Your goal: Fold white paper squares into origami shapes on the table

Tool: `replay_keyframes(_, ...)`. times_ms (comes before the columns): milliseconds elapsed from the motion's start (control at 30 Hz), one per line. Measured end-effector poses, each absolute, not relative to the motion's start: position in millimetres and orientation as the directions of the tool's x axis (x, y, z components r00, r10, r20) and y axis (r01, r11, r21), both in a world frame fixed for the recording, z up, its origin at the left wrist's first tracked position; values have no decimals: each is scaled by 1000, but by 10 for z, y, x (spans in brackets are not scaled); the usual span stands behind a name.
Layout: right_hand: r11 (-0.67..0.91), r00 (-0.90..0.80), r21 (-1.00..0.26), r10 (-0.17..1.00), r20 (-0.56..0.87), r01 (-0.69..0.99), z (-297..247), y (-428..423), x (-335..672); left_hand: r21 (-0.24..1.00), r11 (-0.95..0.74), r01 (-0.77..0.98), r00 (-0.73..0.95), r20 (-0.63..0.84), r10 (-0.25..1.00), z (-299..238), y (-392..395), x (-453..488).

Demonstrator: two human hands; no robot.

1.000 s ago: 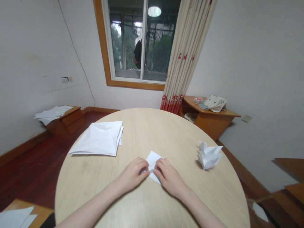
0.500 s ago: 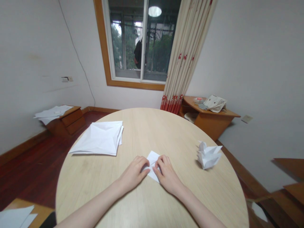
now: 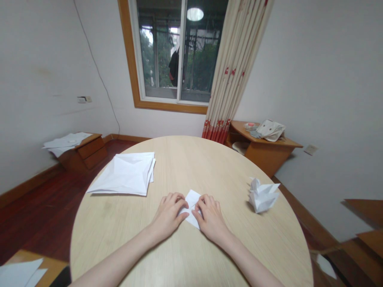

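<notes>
A small folded white paper [image 3: 191, 198] lies on the round light-wood table [image 3: 191, 247], near its front middle. My left hand [image 3: 168, 215] rests on the paper's left part, fingers curled and pressing down on it. My right hand [image 3: 211, 219] covers the paper's right part, fingertips bent and pressing along a fold. The two sets of fingertips nearly meet over the paper's middle. Only the paper's far corner and a sliver between the hands show.
A stack of large white sheets [image 3: 124, 174] lies at the table's left. Finished folded paper shapes [image 3: 262, 195] sit at the right. A low cabinet with papers [image 3: 79, 149] stands at the left wall, and a corner shelf with a bag [image 3: 263, 143] by the curtain.
Both hands have slid a little away from me over the paper, the right one moving left as well, so less of the sheet shows.
</notes>
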State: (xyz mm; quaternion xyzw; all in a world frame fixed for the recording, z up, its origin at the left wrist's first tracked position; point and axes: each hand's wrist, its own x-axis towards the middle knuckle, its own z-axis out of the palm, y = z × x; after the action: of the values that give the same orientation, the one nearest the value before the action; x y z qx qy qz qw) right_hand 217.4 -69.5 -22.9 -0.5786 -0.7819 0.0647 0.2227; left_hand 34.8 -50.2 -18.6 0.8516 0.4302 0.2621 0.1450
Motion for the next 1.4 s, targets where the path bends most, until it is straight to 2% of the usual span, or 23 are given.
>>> replay_keyframes(733,135,-99,-521,990,97,843,-150,-582,2274,504,-568,651,593,130,795,-70,-364,212)
replay_keyframes(1233,188,-160,-527,982,99,829,-168,-513,2421,523,-613,591,667,109,737,-57,-270,74)
replay_keyframes(1400,224,-211,-573,973,92,788,-142,-495,2492,525,-618,586,694,68,716,-49,-254,32)
